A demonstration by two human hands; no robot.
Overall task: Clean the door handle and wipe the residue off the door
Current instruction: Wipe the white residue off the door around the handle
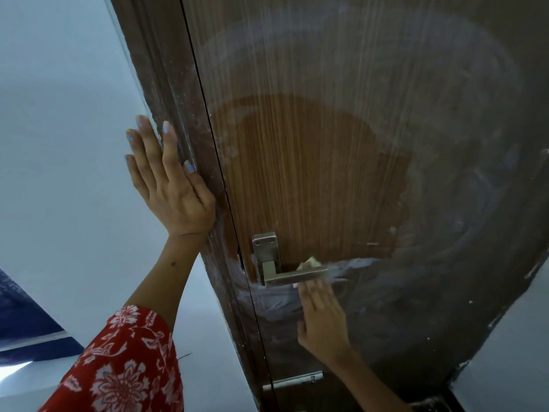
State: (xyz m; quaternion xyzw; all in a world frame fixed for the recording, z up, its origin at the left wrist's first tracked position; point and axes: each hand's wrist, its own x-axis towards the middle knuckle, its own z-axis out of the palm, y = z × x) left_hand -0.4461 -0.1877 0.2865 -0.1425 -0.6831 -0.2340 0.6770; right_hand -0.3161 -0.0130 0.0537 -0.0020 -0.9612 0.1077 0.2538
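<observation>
Brown wood-grain door (pixel 312 162), white residue smeared right of a brushed-metal lever handle (pixel 292 275). Left hand (pixel 169 182) flat, open on frame. Right hand (pixel 322 316) pressing pale cloth (pixel 310 262) behind lever.

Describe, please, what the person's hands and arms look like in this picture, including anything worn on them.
The left hand is bare, its nails painted light blue, and wears no ring or watch that shows. The left arm has a loose red sleeve printed with white flowers, which ends below the elbow and leaves the forearm bare. The right hand and forearm are bare too; no sleeve shows there, and its nails are too blurred to judge.
</observation>
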